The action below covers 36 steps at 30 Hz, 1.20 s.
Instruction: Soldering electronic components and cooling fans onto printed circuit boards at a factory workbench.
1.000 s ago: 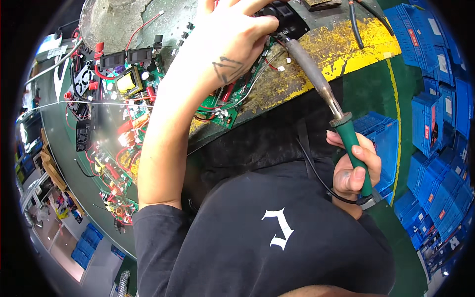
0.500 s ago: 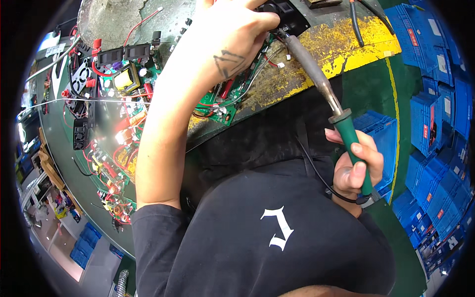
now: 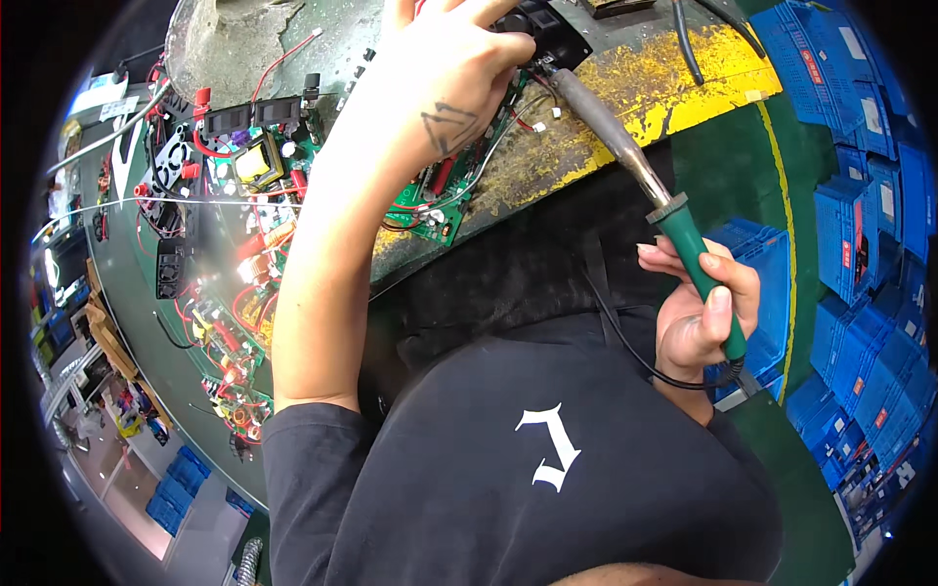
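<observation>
My right hand (image 3: 708, 308) is closed round the green handle of a soldering iron (image 3: 689, 239). Its metal barrel slants up and left, and the tip ends at a black plastic panel (image 3: 567, 39) near the top edge; whether it touches cannot be made out. My left hand (image 3: 454, 59) reaches across the bench and grips this panel, its thumb beside the iron's tip. Some left fingertips are cut off by the picture's edge. Below the left wrist lies a green circuit board (image 3: 425, 225) with wires, partly hidden by my forearm.
More circuit boards (image 3: 230, 361) with red wires and components crowd the bench at left. A thin pale wire (image 3: 234, 201) crosses there. Black-handled tool grips (image 3: 687, 44) lie on the worn yellow bench edge (image 3: 674, 88). Blue crates (image 3: 850, 234) are stacked at right.
The view has shifted slightly. Both hands keep their grips, and the soldering iron stays with its tip at the black panel.
</observation>
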Each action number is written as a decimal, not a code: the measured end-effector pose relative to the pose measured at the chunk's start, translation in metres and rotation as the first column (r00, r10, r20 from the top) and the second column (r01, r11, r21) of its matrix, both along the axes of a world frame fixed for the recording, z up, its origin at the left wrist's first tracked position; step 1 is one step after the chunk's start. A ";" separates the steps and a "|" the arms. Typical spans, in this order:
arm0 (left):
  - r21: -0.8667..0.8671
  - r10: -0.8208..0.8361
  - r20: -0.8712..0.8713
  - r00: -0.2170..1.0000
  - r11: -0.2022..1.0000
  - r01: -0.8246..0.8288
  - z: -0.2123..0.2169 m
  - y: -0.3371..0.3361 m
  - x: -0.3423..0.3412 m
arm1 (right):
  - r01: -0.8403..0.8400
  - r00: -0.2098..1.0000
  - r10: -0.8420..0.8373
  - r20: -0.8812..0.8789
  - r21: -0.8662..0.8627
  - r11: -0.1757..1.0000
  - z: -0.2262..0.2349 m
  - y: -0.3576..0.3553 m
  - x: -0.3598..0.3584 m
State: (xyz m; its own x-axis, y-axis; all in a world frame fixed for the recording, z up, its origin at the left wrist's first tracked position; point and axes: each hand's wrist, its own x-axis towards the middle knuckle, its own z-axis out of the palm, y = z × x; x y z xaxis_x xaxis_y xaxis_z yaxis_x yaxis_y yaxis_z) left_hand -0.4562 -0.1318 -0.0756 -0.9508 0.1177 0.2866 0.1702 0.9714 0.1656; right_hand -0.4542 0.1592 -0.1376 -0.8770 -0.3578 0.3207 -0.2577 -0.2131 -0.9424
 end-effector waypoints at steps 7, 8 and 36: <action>-0.008 -0.004 -0.029 1.000 1.000 0.004 0.000 -0.002 0.000 | -0.023 0.985 0.033 -0.168 0.063 0.998 0.001 -0.003 0.003; -0.012 -0.006 -0.032 0.999 1.000 0.005 0.000 -0.002 -0.001 | -0.025 0.977 0.041 -0.208 0.080 0.997 0.002 -0.002 0.004; -0.096 -0.028 0.052 0.998 0.995 0.033 -0.005 0.000 -0.009 | 0.272 0.851 -0.052 0.522 -0.353 0.895 -0.012 0.057 -0.013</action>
State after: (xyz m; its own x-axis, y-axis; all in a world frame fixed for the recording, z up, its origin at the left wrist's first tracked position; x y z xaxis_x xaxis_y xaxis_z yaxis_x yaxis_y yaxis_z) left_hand -0.4654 -0.1315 -0.0809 -0.9592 0.1716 0.2246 0.1937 0.9777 0.0804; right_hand -0.4667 0.2164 -0.1500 -0.9878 -0.1323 -0.0827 0.1458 -0.5945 -0.7908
